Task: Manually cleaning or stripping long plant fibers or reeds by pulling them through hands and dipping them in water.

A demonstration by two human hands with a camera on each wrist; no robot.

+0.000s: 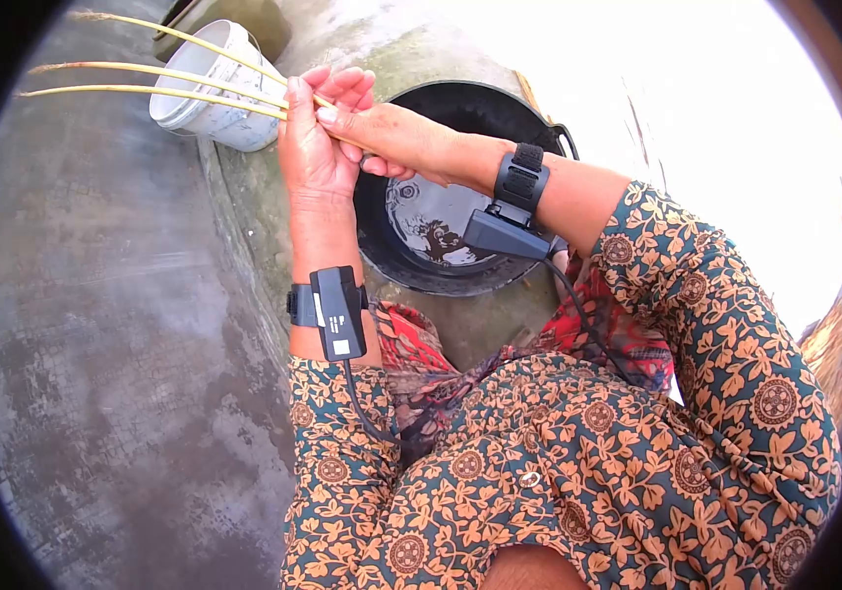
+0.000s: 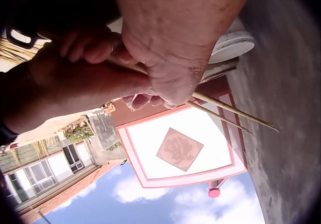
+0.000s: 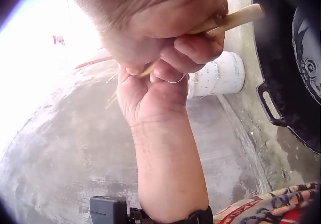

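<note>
Long, thin pale-yellow stalks [image 1: 146, 69] fan out to the left from my hands in the head view, three free ends showing. My left hand [image 1: 318, 152] is palm up, its thumb against the stalks. Across it comes my right hand [image 1: 391, 133], gripping the stalks with its thumb lying along them. In the right wrist view a thicker, cut-looking stalk end [image 3: 244, 18] sticks out past the right hand. Two stalk ends [image 2: 235, 111] show beyond the left hand in the left wrist view. The stretch between the palms is hidden by fingers.
A black tub [image 1: 374, 231] with a little water stands right in front of me, its handle [image 3: 271, 105] to the side. Beyond my left hand a white bucket [image 1: 234, 130] rests on a low concrete edge, with grey floor [image 1: 126, 324] at the left.
</note>
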